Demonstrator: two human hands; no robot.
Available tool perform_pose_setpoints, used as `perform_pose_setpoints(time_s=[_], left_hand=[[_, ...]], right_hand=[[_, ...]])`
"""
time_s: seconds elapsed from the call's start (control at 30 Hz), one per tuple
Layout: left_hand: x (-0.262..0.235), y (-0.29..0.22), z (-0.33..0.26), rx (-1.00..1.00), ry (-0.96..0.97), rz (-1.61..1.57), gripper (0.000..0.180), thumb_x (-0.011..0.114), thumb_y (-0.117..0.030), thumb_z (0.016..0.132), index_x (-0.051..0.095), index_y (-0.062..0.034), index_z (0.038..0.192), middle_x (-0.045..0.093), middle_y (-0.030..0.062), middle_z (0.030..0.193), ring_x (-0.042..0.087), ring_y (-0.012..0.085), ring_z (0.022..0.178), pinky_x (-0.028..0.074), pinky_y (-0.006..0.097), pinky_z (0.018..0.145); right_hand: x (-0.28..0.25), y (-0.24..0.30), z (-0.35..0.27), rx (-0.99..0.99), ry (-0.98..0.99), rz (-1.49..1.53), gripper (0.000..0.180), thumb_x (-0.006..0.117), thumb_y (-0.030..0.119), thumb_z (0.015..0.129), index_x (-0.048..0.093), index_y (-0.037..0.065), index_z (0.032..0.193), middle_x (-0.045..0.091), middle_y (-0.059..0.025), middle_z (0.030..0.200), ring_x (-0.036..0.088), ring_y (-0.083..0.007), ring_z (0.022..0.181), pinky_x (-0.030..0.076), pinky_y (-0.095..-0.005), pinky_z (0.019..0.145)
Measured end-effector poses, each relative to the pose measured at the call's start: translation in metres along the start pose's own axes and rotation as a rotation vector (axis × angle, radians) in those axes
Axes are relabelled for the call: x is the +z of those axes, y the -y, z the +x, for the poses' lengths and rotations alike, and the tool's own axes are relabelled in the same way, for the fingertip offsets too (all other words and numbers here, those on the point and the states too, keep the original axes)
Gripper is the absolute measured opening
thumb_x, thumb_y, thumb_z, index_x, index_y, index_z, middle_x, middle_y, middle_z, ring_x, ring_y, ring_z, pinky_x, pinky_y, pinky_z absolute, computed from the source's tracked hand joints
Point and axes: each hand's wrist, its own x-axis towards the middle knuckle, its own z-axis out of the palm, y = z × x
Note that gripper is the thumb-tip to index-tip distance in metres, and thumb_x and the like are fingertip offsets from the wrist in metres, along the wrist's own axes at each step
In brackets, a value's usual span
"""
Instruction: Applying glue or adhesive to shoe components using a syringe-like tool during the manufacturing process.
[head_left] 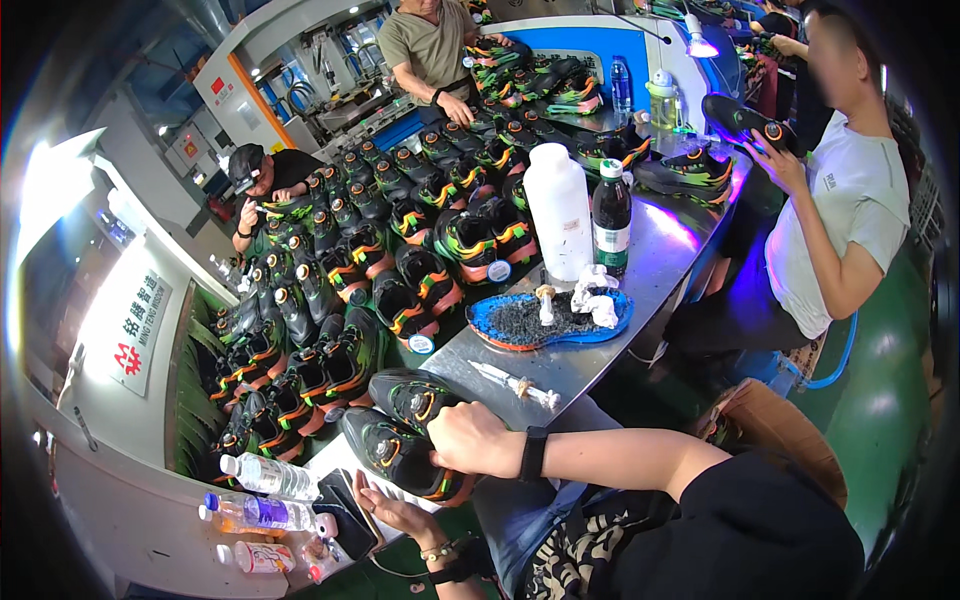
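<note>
Two black sneakers with orange-green soles lie at the near edge of the metal table, toes to the left. My right hand [468, 438], wearing a dark wristband, is closed on the collar of the nearer sneaker [385, 450]. The farther sneaker [408, 392] rests against it, just beyond my knuckles. Below the nearer sneaker, my left hand [395, 510] is open with its fingers apart, holding nothing. It is beside a dark phone [347, 515] at the table's edge. My right fingertips are hidden behind the sneaker.
Rows of similar sneakers [370, 220] fill the table. Right of them stand a white bottle [560, 215], a dark bottle [611, 225], a blue sole-shaped tray [480, 320] and a brush [510, 380]. Plastic bottles [265, 475] lie at lower left. Three co-workers handle sneakers around the table.
</note>
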Motion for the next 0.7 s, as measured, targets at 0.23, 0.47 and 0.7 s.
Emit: perform_pose_setpoints(time_s=[0.23, 0.47, 0.7], left_hand=[[0.004, -0.005, 0.003, 0.083, -0.082, -0.028, 0.050, 0.032, -0.041, 0.105, 0.041, 0.0010, 0.131, 0.044, 0.0158, 0.134, 0.043, 0.0273, 0.127, 0.033, 0.044, 0.110], [0.000, 0.024, 0.000, 0.045, -0.103, -0.270, 0.044, 0.038, -0.033, 0.104, 0.041, -0.0010, 0.134, 0.045, 0.0147, 0.132, 0.048, 0.0261, 0.122, 0.041, 0.040, 0.106], [-0.002, -0.009, 0.001, -0.104, 0.074, 0.093, 0.035, 0.049, 0.004, 0.090, 0.048, 0.0028, 0.125, 0.054, 0.0155, 0.123, 0.054, 0.0232, 0.114, 0.044, 0.036, 0.096]], right_hand=[[-0.015, -0.008, -0.005, -0.015, -0.013, 0.040, 0.031, 0.073, 0.031, 0.075, 0.069, 0.000, 0.072, 0.066, -0.0215, 0.069, 0.068, -0.0377, 0.069, 0.055, -0.0445, 0.066], [-0.122, 0.003, -0.002, -0.396, -0.172, 0.073, 0.027, 0.073, 0.021, 0.074, 0.067, 0.000, 0.059, 0.055, -0.0206, 0.052, 0.059, -0.0329, 0.047, 0.047, -0.0395, 0.048], [-0.317, 0.002, 0.090, -0.862, -0.074, -0.858, 0.041, 0.065, 0.050, 0.082, 0.065, 0.011, 0.095, 0.066, -0.0120, 0.072, 0.064, -0.0325, 0.064, 0.052, -0.0422, 0.057]])
